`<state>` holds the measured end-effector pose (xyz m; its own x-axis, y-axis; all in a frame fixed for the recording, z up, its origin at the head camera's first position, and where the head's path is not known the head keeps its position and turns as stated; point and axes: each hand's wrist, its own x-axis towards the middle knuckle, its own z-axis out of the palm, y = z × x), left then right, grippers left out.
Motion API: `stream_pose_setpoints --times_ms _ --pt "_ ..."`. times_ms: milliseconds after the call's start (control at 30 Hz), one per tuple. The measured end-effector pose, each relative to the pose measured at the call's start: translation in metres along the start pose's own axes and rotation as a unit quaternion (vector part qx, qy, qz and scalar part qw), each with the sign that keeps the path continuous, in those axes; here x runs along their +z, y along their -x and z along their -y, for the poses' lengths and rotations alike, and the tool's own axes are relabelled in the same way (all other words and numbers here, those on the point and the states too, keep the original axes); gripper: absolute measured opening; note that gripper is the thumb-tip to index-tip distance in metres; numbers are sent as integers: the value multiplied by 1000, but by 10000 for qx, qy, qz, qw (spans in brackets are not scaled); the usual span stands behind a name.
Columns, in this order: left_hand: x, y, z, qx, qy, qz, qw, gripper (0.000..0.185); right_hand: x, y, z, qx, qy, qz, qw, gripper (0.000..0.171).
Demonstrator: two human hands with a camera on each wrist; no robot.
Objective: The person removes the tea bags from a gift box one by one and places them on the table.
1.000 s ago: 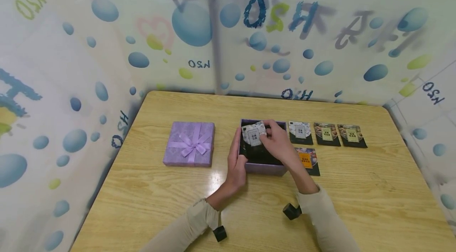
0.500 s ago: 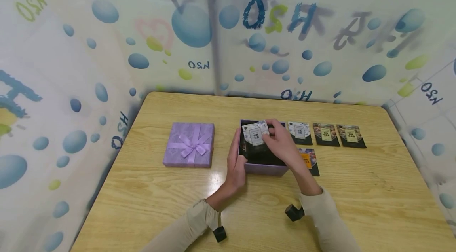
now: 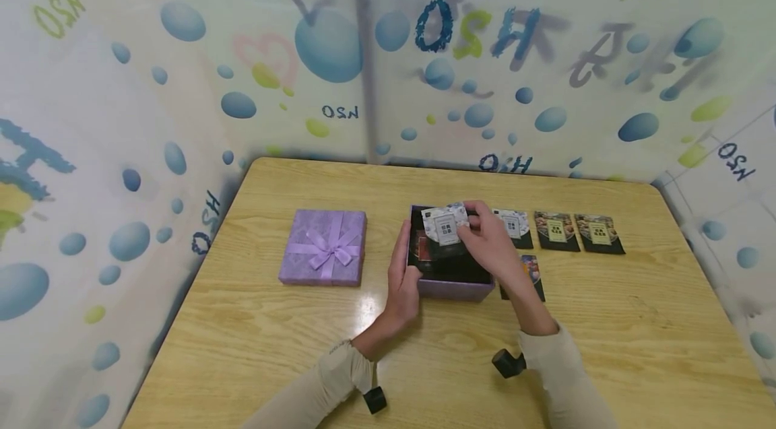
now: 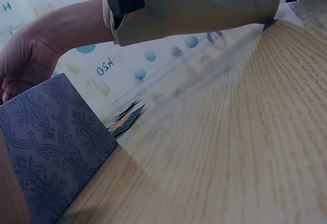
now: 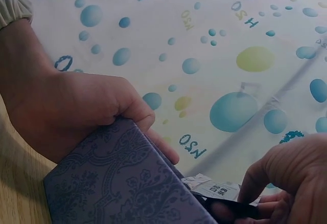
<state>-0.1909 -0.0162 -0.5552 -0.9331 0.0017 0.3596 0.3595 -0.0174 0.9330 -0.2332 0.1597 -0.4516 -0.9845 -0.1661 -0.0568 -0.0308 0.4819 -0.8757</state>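
Observation:
A black-and-white sachet is pinched between the thumb and fingers of my right hand, over the open purple gift box. My left hand holds the box at its left side, with its thumb at the near left corner. In the right wrist view, the left hand grips the corner of the patterned box, and the sachet shows above the rim. Inside the box, against the dark interior, lies a packet with a red label; my right hand and the sachet hide part of the inside.
Left of the box lies its purple lid with a ribbon bow. To the right are a white-topped sachet, two brown-patterned sachets and, below them, a colourful sachet partly behind my right arm. Patterned walls surround the wooden table.
My right hand has moved a little to the right with the sachet, uncovering the red-labelled packet in the box. The left hand stays on the box, whose right side has shifted slightly rightward.

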Motion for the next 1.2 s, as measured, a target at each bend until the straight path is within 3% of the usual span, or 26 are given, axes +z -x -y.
stream_pose_setpoints --times_ms 633,867,1200 --pt "2 -1 0 58 -81 48 9999 93 -17 7 -6 0 -197 -174 9997 50" --pt "0 -1 1 41 -155 5 9999 89 -22 10 -9 152 -452 -135 9988 52" --pt "0 0 1 133 -237 -26 9996 87 -32 15 -14 382 -373 -140 9985 52"
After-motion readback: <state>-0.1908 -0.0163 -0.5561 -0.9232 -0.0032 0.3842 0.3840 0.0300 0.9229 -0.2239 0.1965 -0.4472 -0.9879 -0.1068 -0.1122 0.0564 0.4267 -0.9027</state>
